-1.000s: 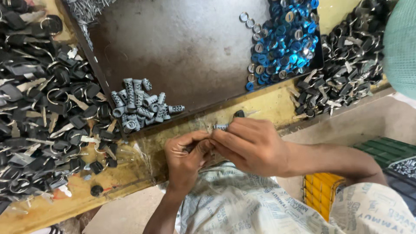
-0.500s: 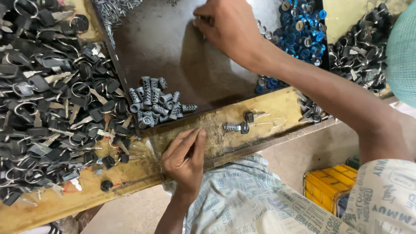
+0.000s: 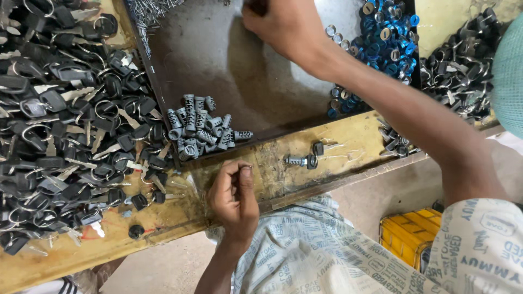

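Lying crosswise on the yellow bench (image 3: pixel 359 136), lock cylinder (image 3: pixel 300 161), left hand (image 3: pixel 233 197) grip pinched, right hand (image 3: pixel 283 24) grip unclear

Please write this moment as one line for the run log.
left hand: fingers pinched, on yellow bench | right hand: reaching over dark tray | lock cylinder with key: lying on bench | grey cylinders: piled in tray

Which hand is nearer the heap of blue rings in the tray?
Right. The right hand reaches into the tray just left of the blue rings; the left hand rests on the yellow bench edge, well below them.
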Tool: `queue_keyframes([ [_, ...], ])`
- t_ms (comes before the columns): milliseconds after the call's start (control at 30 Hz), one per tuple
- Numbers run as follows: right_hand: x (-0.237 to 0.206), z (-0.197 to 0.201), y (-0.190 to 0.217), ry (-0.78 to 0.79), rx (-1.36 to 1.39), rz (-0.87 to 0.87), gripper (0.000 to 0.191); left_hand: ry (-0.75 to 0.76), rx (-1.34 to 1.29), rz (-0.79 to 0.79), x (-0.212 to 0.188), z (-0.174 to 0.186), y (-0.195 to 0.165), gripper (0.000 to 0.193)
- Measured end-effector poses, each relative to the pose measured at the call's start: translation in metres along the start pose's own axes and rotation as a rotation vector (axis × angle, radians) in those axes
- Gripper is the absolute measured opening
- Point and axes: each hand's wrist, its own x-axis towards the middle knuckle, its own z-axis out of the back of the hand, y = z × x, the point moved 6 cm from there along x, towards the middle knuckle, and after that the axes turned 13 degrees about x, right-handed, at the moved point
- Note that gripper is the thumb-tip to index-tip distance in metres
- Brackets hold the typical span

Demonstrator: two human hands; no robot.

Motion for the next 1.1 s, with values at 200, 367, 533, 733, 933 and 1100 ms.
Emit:
queue_keyframes([
  [200,-0.102,0.03,0.046,0.279,0.718,-0.675,0.014,0.219,-0.459,0.236,0.005,-0.012,-0.002,0.01],
  [367,-0.172,0.014,0.087,0.238,1.256,-0.742,0.01,0.407,-0.479,0.294,0.011,-0.017,-0.03,0.013],
  [533,-0.191,0.012,0.083,0.078,1.344,-0.803,0.011,0.369,-0.408,0.256,0.023,-0.02,-0.049,0.013],
  [733,-0.191,0.01,0.077,0.075,1.335,-0.776,0.009,0.314,-0.298,0.087,0.027,-0.018,-0.057,0.014],
  [933,-0.179,0.018,0.085,0.084,1.111,-0.656,0.008,0.247,-0.121,0.023,0.025,-0.019,-0.062,0.012],
  [1100,-0.158,0.023,0.095,0.118,0.488,-0.43,0.01,0.159,0.288,-0.272,0.025,-0.015,-0.072,0.009],
])
